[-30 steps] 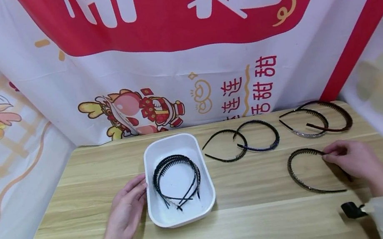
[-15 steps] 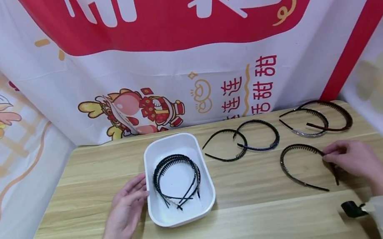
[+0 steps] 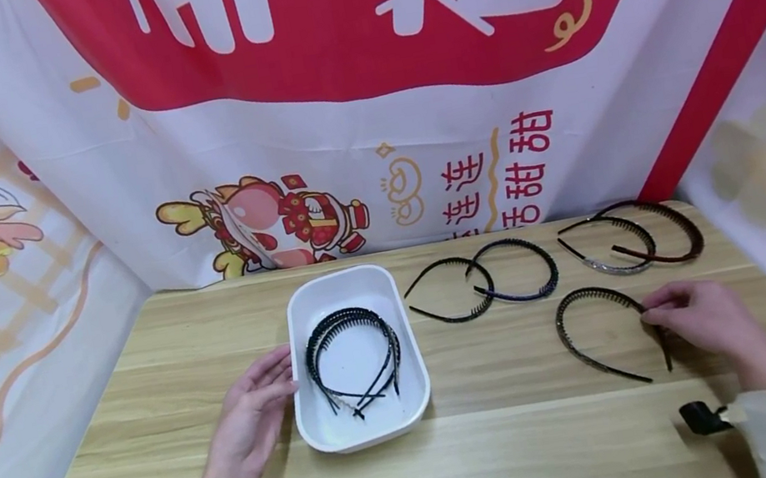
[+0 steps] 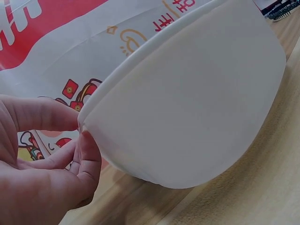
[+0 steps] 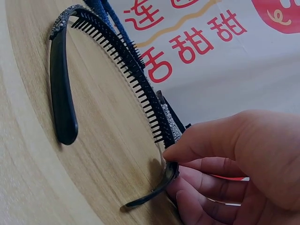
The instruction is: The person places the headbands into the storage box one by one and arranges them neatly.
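In the head view, my right hand point(image 3: 692, 314) pinches a black toothed headband point(image 3: 580, 345) near one end, between thumb and fingers. The right wrist view shows its row of comb teeth and a glittery strip on the outside; the other end points back toward me, low over the table. My left hand point(image 3: 249, 418) rests against the outer left side of a white plastic tub point(image 3: 416, 369), thumb and fingertips touching its rim, fingers loosely bent. Inside the tub lie several black headbands point(image 3: 315, 360), overlapping one another.
Behind the tub's right side, two overlapping headbands point(image 3: 552, 261) lie on the wooden table point(image 3: 510, 454). Farther right lies another overlapping pair, one with a silvery section and one brown headband point(image 3: 694, 233). A printed cloth point(image 3: 366, 140) hangs along the back edge.
The headband in my right hand has swung, its arch moving left and slightly back, its ends shifting left. My left hand, the tub and the other headbands stay put.
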Demonstrator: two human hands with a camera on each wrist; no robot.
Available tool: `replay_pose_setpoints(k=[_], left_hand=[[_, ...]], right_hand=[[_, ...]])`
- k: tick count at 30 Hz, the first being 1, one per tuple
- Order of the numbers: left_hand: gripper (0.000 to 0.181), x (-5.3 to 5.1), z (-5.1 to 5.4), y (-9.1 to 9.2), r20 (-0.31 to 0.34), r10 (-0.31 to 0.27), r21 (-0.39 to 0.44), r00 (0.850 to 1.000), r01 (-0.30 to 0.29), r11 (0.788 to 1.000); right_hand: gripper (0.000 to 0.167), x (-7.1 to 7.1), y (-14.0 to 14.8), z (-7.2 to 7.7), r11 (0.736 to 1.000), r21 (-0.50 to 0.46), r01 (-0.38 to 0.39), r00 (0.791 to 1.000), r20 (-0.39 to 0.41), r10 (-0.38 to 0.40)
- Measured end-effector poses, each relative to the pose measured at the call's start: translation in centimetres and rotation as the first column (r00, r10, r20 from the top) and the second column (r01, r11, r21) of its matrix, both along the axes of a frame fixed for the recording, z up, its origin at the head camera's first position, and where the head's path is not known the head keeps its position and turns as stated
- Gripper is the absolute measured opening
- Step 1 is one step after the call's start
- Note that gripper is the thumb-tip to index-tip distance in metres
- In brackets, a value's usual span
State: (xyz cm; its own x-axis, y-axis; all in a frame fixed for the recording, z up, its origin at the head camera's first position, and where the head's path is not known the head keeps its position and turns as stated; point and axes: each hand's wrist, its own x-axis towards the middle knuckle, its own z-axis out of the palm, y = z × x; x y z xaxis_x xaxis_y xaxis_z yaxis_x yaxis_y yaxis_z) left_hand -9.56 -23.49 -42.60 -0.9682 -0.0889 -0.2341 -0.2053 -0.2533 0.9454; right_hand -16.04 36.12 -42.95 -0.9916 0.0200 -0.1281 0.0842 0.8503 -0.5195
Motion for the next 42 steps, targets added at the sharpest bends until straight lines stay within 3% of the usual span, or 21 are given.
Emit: replay_pose_setpoints(k=[10, 17, 23, 31, 37, 42], left_hand=[[0.062, -0.1, 0.2, 0.0, -0.004, -0.002, 0.003, 1.000, 0.002, 1.000], [0.063, -0.2, 0.1, 0.0, -0.001, 0.003, 0.012, 1.000, -0.003, 1.000], [0.063, -0.2, 0.2, 0.1, 0.006, 0.007, 0.018, 1.000, -0.007, 1.000], [0.065, -0.2, 0.3, 0.1, 0.002, 0.001, 0.011, 1.000, -0.001, 1.000], [0.062, 0.0, 0.3, 0.1, 0.007, 0.003, 0.015, 1.000, -0.003, 1.000], [0.063, 0.1, 0.2, 0.3, 0.007, -0.002, 0.020, 1.000, 0.002, 1.000]], right_hand=[[0.041, -0.1, 0.0, 0.0, 0.999, -0.039, 0.014, 1.000, 0.016, -0.013], [0.048, 0.0, 0.1, -0.2, 0.983, -0.179, 0.032, 0.998, 0.059, -0.021], [0.052, 0.0, -0.1, 0.0, 0.970, -0.236, 0.054, 0.994, 0.107, -0.029], [0.056, -0.2, -0.3, 0.2, 0.936, -0.336, 0.101, 0.981, 0.190, -0.038], [0.051, -0.2, -1.2, 0.4, 0.898, -0.422, 0.124, 0.979, 0.197, -0.043], [0.050, -0.3, -2.0, 0.5, 0.892, -0.432, 0.134, 0.977, 0.208, -0.046]])
